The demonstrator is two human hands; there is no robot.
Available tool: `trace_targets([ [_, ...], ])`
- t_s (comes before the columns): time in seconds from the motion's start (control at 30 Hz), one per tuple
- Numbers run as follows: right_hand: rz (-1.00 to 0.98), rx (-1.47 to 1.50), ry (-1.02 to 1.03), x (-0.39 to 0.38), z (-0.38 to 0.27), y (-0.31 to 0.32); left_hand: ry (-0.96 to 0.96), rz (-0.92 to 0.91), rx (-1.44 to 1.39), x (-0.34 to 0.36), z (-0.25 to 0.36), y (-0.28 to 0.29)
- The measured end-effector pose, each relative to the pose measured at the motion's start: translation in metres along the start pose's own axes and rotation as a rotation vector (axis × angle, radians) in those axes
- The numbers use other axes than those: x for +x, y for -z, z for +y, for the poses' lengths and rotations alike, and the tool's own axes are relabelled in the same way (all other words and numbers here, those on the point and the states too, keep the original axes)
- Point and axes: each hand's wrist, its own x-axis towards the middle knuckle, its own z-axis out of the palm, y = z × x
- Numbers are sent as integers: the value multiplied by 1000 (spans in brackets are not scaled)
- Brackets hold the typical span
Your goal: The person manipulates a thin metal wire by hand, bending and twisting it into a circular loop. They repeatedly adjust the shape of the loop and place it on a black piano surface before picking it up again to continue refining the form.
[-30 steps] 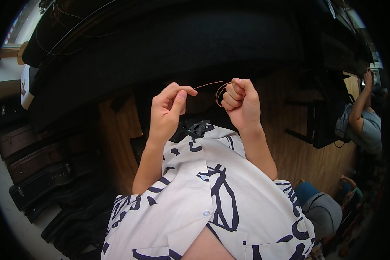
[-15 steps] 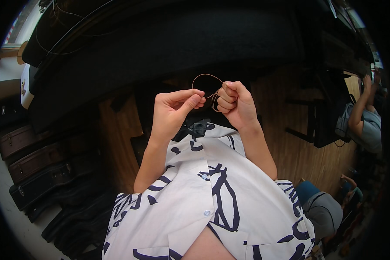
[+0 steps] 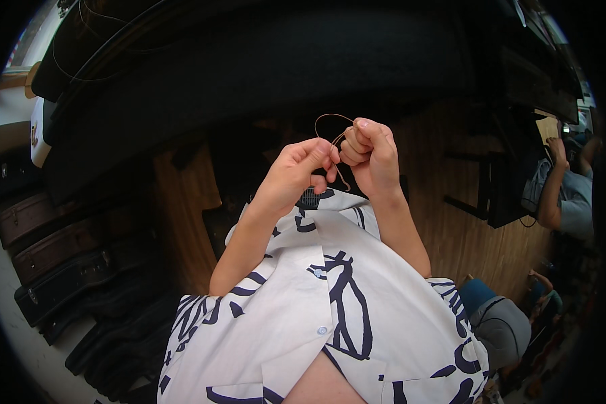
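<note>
A thin copper-coloured string (image 3: 330,115), like a coiled instrument string, is held between my two hands in front of my body. One loop of it arches up over the gap between the hands, and a short bent end hangs below. My right hand (image 3: 376,161) is closed round the string, with the thumb on top of the curled fingers. Close beside it, my left hand (image 3: 289,176) pinches the string between thumb and index finger, its lower fingers curled. Where the strands run inside the fists is hidden.
A wide black surface (image 3: 283,54) stretches across the far side, with thin pale strands (image 3: 81,77) at its left. Several dark hard cases (image 3: 60,249) line the left. A black stool-like frame (image 3: 481,185) stands right, near another person's arm (image 3: 553,178) and a grey-covered seat (image 3: 501,333).
My left hand has moved right, closer to my right hand. The string's loop has narrowed and shifted right, and its bent end hangs lower. The other person's arms have lowered.
</note>
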Motion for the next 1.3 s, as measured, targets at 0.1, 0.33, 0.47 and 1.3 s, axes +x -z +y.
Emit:
trace_targets([
  [0.1, 13, -102, 73, -3, 1, -6, -100, 47, 369, 2, -4, -1],
  [0.33, 86, -113, 199, -2, 2, -15, -215, 128, 332, 0, -5, -4],
  [0.47, 115, -34, 195, 4, -8, -10, -185, 160, 418, -5, -8, 3],
  [1.3, -112, 126, -139, 2, -7, -10, -473, 202, 184, -11, 16, 16],
])
